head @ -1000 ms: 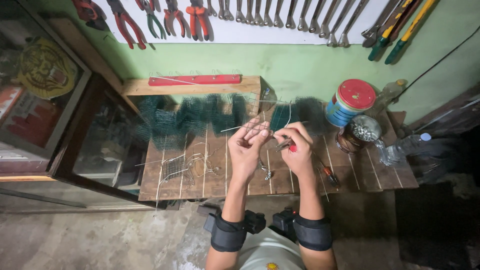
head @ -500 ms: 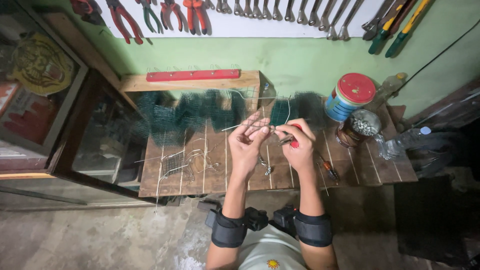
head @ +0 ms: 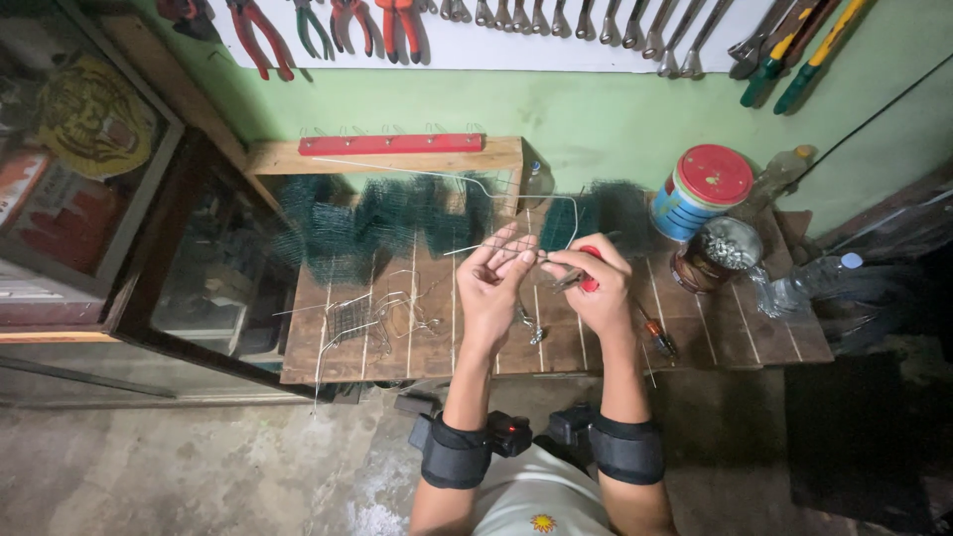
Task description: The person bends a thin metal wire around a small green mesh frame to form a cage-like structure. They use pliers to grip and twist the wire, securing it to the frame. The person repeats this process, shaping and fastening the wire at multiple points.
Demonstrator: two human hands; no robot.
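**Wire bent by hand and pliers over the workbench**

Nearest, both forearms wear black bands with small devices strapped at the wrist. Above them the left hand (head: 493,281) has its fingertips pinched together on a thin steel wire (head: 476,248), which runs leftward from the grip and loops up over the middle of the workbench (head: 715,342). The right hand (head: 596,283) is wrapped tight round red-handled pliers (head: 586,270), whose nose meets the wire just beside the left fingertips. This looks like the bending step; the next move would call for a firm hold on the left and a controlled twist from the pliers.

Bent wire pieces (head: 382,313) lie near the bench's left front edge, a screwdriver (head: 655,335) toward the right front. Farther back sit green mesh (head: 387,218) and a red-lidded tin (head: 703,191) at the right rear. Pliers and spanners hang on the wall behind.
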